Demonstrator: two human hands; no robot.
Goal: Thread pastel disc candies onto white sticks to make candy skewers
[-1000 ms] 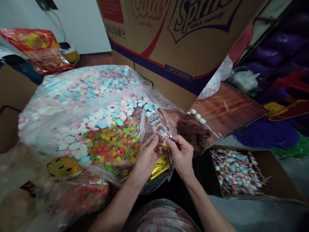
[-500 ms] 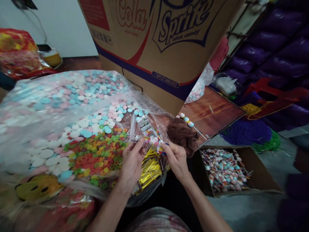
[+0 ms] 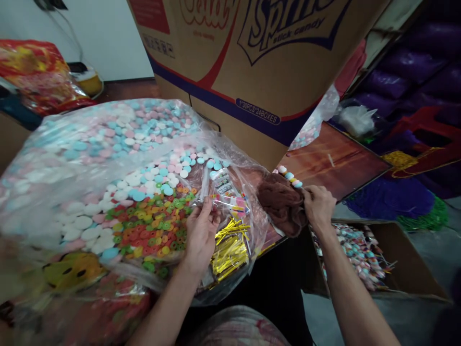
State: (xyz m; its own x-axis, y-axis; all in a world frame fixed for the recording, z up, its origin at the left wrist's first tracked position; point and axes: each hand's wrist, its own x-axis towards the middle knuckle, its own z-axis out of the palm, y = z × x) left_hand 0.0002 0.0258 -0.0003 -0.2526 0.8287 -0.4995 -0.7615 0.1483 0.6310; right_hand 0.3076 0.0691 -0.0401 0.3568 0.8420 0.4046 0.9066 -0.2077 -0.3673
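- My left hand (image 3: 200,230) sat lower centre of the frame, its grip pinched narrow on a small clear packet (image 3: 230,199) with coloured print, held over the open mouth of the big clear bag (image 3: 90,158).
- Just below that hand lay a bundle of gold twist ties (image 3: 230,245).
- My right hand (image 3: 319,206), right of centre, curled against the edge of a brown cloth (image 3: 281,202). I could not tell whether its grip had closed on anything.
- A candy stick (image 3: 288,176) of pastel discs rested along the cloth's top edge, just beside those fingers.
- I judged the step as reaching for that stick while the packet waited; any pick would call for a fine pinch on the thin stick, clear of the cloth.
- Lower right stood a box (image 3: 414,269) of wrapped sweets.
- Farthest, top of frame, a printed carton (image 3: 252,72) loomed over the desk (image 3: 334,158).
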